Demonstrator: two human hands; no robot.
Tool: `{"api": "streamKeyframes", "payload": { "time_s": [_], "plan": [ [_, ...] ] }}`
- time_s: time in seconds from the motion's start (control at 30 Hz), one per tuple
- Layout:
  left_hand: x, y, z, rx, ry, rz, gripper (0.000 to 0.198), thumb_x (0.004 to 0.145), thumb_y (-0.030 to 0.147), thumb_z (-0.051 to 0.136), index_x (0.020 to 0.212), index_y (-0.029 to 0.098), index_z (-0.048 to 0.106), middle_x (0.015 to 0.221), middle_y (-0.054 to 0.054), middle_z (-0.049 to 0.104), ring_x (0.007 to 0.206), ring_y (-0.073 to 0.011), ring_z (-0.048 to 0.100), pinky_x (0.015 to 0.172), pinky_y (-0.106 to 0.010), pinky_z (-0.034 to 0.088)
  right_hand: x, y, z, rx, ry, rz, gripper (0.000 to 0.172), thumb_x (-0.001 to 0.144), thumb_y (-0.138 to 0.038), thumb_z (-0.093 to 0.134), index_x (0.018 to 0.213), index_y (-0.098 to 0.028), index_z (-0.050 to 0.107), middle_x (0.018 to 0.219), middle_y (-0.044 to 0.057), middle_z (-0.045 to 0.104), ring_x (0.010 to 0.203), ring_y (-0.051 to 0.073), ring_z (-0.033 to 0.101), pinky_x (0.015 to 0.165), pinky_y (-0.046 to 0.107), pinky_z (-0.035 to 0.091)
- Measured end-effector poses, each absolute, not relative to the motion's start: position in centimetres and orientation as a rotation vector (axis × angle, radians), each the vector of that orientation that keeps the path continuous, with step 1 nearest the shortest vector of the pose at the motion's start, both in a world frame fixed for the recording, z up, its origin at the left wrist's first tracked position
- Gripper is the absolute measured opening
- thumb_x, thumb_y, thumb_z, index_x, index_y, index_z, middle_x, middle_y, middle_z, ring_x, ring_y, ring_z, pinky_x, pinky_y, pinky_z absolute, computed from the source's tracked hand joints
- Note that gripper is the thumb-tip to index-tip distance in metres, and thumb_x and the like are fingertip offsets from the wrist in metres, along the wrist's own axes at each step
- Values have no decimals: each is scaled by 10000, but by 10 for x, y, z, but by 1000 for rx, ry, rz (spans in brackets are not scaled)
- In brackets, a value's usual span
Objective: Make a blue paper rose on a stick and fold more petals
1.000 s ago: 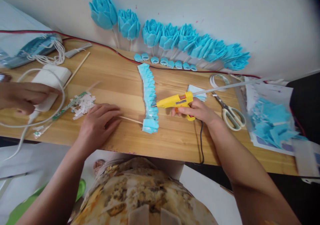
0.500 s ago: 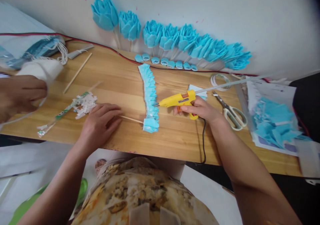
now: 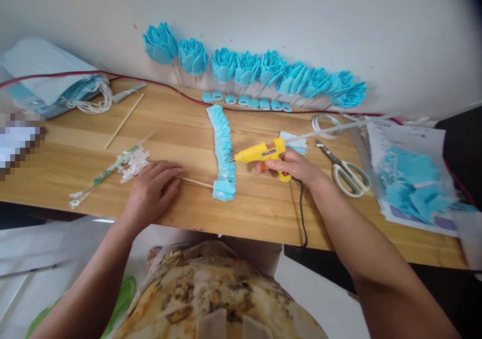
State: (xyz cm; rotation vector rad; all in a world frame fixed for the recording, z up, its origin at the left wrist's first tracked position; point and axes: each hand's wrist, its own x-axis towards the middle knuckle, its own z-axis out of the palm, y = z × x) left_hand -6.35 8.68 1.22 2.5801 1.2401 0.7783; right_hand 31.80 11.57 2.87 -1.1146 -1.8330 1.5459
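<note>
My right hand [image 3: 297, 167] grips a yellow glue gun [image 3: 259, 153], with a long clear glue stick [image 3: 335, 129] jutting from its back. Its metal nozzle points left and meets the lower half of a pleated light-blue strip [image 3: 222, 138] on the table. The strip's near end is folded round the tip of a thin wooden stick [image 3: 198, 182]. My left hand [image 3: 154, 188] rests on the tabletop with its fingers closed over the other end of that stick. Small white scraps [image 3: 134, 165] lie just beyond my left fingers.
Blue fabric-like flowers [image 3: 226, 65] on sticks lean on the wall, small blue rolls [image 3: 243, 100] before them. Scissors [image 3: 350, 176], a tape roll [image 3: 326, 126] and a bag of blue pieces [image 3: 410, 178] lie right. A loose stick [image 3: 124, 120] lies left. The gun's cord [image 3: 302, 213] crosses the front edge.
Another person's hand and the white object with a cord at the left have gone from view. The view has shifted slightly. My hands keep nearly the same places by the strip.
</note>
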Motion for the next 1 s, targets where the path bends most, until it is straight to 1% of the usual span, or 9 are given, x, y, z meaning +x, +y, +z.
{"api": "streamKeyframes", "payload": {
  "time_s": [0.23, 0.43, 0.67, 0.87, 1.0],
  "plan": [
    [-64, 86, 12, 2542, 1282, 750, 205, 975, 235, 499, 1099, 204, 660, 1155, -105, 709, 1087, -262, 643, 949, -466, 504, 315, 116, 29, -1062, -1845, 1546, 330, 919, -473, 646, 921, -163, 761, 938, 76, 778, 758, 143, 669, 697, 265, 536],
    [-65, 87, 12, 2536, 1258, 750, 200, 968, 223, 516, 1097, 190, 665, 1169, -113, 706, 1085, -261, 634, 954, -466, 495, 314, 115, 31, -1051, -1837, 1539, 336, 915, -475, 653, 922, -153, 750, 921, 77, 776, 731, 135, 664, 667, 258, 528],
    [-64, 86, 14, 2560, 1240, 767, 194, 971, 209, 513, 1096, 197, 661, 1154, -103, 707, 1067, -257, 641, 942, -450, 499, 316, 113, 34, -1108, -1852, 1521, 335, 923, -470, 642, 924, -156, 757, 908, 65, 762, 752, 132, 665, 673, 248, 509],
    [-63, 87, 13, 2547, 1229, 751, 196, 966, 200, 513, 1103, 200, 654, 1164, -106, 704, 1088, -263, 639, 961, -461, 497, 315, 113, 35, -1113, -1841, 1532, 321, 919, -463, 647, 926, -161, 754, 904, 65, 760, 755, 140, 668, 680, 260, 516],
    [-63, 76, 21, 2527, 1259, 849, 239, 942, 175, 540, 1151, 232, 643, 1226, -95, 684, 1131, -255, 643, 998, -461, 506, 315, 114, 34, -1135, -1836, 1536, 338, 914, -481, 649, 923, -161, 757, 916, 74, 766, 757, 150, 673, 681, 269, 518]
  ]
}}
